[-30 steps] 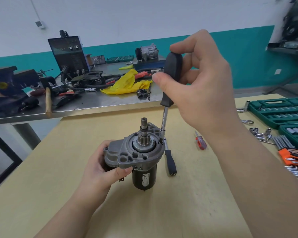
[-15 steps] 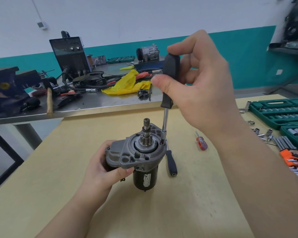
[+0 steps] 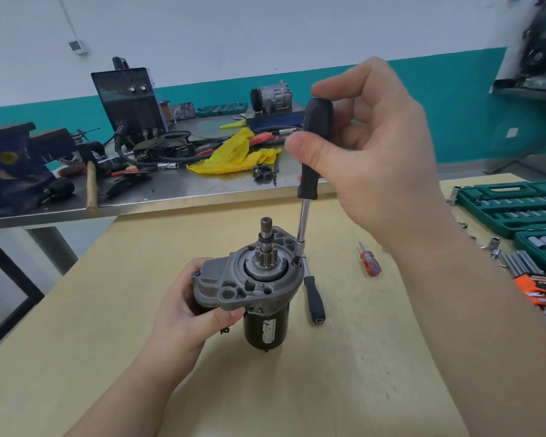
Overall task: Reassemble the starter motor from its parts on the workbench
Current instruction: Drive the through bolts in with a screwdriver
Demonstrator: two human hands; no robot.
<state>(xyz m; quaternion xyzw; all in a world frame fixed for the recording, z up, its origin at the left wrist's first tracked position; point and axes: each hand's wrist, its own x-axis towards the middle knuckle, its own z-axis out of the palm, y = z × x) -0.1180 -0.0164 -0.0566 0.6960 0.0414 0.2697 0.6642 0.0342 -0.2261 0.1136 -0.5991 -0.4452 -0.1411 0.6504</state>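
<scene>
The starter motor (image 3: 259,279) stands upright on the wooden bench, pinion gear and shaft pointing up, grey nose housing on top of the black body. My left hand (image 3: 186,307) grips the housing's left side, thumb across its front edge. My right hand (image 3: 369,159) pinches the black handle of a nut driver (image 3: 312,152) between thumb and fingers. The driver stands almost upright, its socket tip set on a bolt at the housing's right rim.
A second black-handled driver (image 3: 314,298) lies just right of the motor, a small red screwdriver (image 3: 370,261) further right. Green socket cases (image 3: 514,203), loose sockets and an orange hex-key holder (image 3: 536,285) fill the right edge. A cluttered steel table (image 3: 171,197) stands behind.
My right thumb and fingers have shifted slightly round the driver's handle. The motor and my left hand have stayed in place.
</scene>
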